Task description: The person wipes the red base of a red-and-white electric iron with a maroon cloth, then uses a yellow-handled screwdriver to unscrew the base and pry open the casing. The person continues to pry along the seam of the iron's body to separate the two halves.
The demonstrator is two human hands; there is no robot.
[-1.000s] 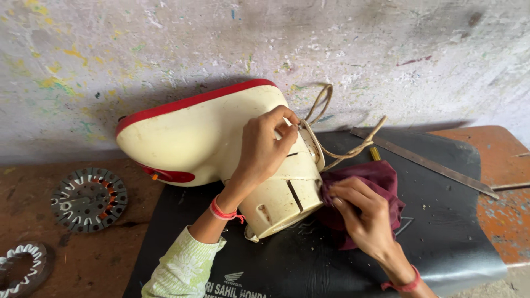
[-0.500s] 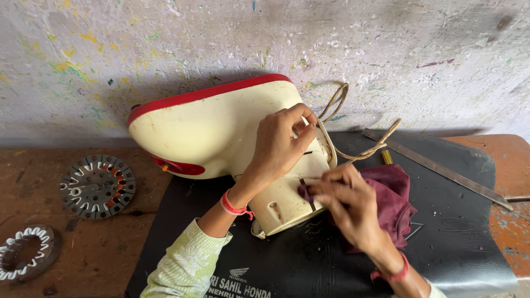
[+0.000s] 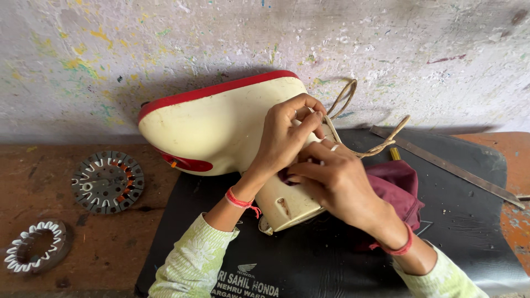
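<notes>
Left hand: left hand [image 3: 287, 135] curled over the narrow end of one cream appliance housing [image 3: 221, 129] with a red rim, fingers clamped on it.
Right hand: right hand [image 3: 337, 182] pressed flat against the housing, fingers close together; anything pinched is hidden.
Housing: tilted on the black mat [image 3: 309, 265], centre.
Nearby: maroon cloth [image 3: 400, 185] right; two metal stator rings [image 3: 107, 181] left.
</notes>
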